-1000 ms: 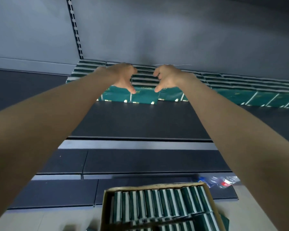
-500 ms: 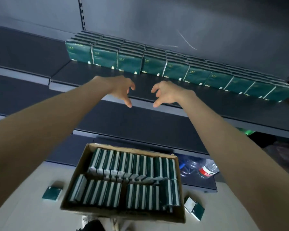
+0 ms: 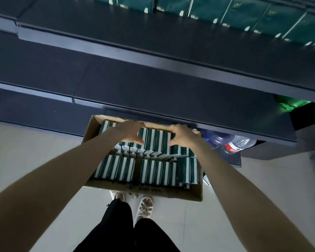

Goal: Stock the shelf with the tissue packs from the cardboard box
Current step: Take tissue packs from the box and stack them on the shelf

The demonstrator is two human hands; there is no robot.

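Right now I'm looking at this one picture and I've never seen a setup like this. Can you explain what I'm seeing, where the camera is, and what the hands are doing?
There is no machine here. A person wears a wide-angle camera on the head, so you look down along both bare arms. On the floor stands an open cardboard box filled with green-and-white striped tissue packs, set on edge in rows. The left hand is spread over the far row. The right hand is beside it, with its fingers curled at the packs' far edge; whether it grips them yet is unclear. Above, the dark shelf already carries a row of green packs. A plastic bottle lies to the right of the box, under the shelves.
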